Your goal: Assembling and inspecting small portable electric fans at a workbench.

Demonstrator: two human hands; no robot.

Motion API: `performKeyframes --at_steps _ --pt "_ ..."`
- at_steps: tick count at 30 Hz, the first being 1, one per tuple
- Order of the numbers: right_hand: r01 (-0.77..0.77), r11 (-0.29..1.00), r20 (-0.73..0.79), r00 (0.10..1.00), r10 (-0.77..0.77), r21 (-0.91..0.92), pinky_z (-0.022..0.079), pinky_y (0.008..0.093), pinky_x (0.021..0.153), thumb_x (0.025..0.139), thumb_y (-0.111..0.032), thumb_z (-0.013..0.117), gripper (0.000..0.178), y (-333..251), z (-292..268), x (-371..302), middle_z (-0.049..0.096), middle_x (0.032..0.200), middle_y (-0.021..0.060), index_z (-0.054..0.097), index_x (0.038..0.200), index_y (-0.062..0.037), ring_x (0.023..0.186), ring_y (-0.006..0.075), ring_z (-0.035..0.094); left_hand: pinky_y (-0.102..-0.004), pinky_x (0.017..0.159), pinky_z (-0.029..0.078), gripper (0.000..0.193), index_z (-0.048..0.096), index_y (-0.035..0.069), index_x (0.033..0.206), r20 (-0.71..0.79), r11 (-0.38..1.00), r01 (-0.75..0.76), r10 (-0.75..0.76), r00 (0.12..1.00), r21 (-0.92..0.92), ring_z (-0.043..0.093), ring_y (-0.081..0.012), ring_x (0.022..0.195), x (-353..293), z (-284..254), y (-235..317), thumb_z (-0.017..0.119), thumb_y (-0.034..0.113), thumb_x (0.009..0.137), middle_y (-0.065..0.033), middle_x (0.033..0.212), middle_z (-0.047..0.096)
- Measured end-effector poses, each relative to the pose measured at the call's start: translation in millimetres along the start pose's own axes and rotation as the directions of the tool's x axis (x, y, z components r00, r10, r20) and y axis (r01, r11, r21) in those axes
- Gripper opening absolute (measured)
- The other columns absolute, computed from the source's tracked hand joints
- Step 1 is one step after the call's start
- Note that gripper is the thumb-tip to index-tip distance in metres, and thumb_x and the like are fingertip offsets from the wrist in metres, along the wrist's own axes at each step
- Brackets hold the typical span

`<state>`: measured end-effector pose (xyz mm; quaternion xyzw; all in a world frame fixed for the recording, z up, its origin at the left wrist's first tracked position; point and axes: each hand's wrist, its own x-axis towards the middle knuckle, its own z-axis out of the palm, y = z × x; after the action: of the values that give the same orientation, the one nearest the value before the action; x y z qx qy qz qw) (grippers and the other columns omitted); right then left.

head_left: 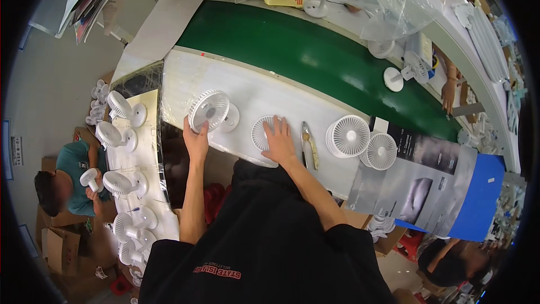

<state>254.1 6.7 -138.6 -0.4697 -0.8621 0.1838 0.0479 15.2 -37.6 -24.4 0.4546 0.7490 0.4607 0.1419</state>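
Note:
A small white desk fan (209, 110) stands on the white worktop in front of me, tilted on its round base. My left hand (196, 142) is closed on the near lower rim of its head, thumb against the front. To the right, a round white fan grille (259, 136) lies flat on the worktop. My right hand (279, 142) rests over its right side with fingers stretched out and apart, covering part of it. Just right of that hand lie pliers (306, 135) with one dark and one yellow handle. Farther right are two stacks of white grilles (350, 136) (382, 151).
A green conveyor belt (270, 36) runs behind the worktop, with fan parts near its right end. Several assembled fans (116, 135) line a side table at left, where a person (79, 163) handles one. Another person's hand (448, 93) shows at far right. Printed sheets (416, 183) cover the right end.

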Motion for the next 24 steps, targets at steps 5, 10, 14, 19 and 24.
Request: performKeyframes --at_steps 5,10,14,19,24 --pt "0.070 0.993 0.058 0.996 -0.065 -0.097 0.023 0.0520 0.114 0.062 -0.041 0.084 0.101 4.0 -8.2 0.5 0.022 0.150 0.0301 0.036 0.145 -0.0125 0.139 0.0463 0.022 -0.0373 0.096 0.044 0.060 0.042 0.003 0.134 0.011 0.991 0.096 -0.095 0.995 -0.096 0.057 -0.0326 0.108 8.0 1.9 -13.2 0.067 0.005 0.080 -0.0195 0.123 0.057" --pt "0.015 0.999 0.062 0.998 -0.013 -0.029 0.024 0.0501 0.113 0.063 -0.039 0.083 0.099 -3.9 -10.4 -15.1 0.024 0.152 0.0257 0.036 0.146 -0.0143 0.139 0.0453 0.022 -0.0367 0.096 0.044 0.058 0.045 0.003 0.132 -0.060 0.996 -0.011 0.006 0.998 -0.084 0.057 -0.0326 0.109 13.4 21.9 7.7 0.068 0.004 0.079 -0.0181 0.126 0.056" --pt "-0.025 1.000 0.097 0.995 0.024 0.010 0.025 0.0464 0.113 0.067 -0.037 0.081 0.093 2.2 -21.3 -25.8 0.027 0.152 0.0206 0.037 0.146 -0.0151 0.138 0.0427 0.025 -0.0370 0.099 0.043 0.060 0.046 0.003 0.132 -0.050 0.992 0.031 -0.037 0.998 -0.123 0.056 -0.0327 0.112 35.9 32.2 25.0 0.069 0.003 0.077 -0.0177 0.129 0.054" --pt "-0.236 0.094 0.217 0.960 0.180 0.967 0.028 0.0461 0.111 0.067 -0.031 0.080 0.093 12.6 -74.2 -52.2 0.034 0.150 0.0178 0.036 0.147 -0.0124 0.136 0.0367 0.033 -0.0387 0.102 0.041 0.065 0.046 0.004 0.136 0.156 0.940 0.010 0.046 0.987 -0.341 0.053 -0.0322 0.118 30.3 9.9 67.7 0.070 0.001 0.075 -0.0167 0.133 0.052" --pt "0.154 0.097 -0.172 0.960 0.221 0.983 0.031 0.0486 0.108 0.066 -0.030 0.078 0.092 -19.8 -179.8 -70.1 0.033 0.149 0.0188 0.037 0.147 -0.0100 0.135 0.0377 0.033 -0.0393 0.105 0.039 0.068 0.047 0.008 0.138 0.421 0.808 0.182 0.089 0.903 -0.560 0.048 -0.0297 0.123 8.0 11.0 120.7 0.069 -0.002 0.074 -0.0150 0.136 0.050"
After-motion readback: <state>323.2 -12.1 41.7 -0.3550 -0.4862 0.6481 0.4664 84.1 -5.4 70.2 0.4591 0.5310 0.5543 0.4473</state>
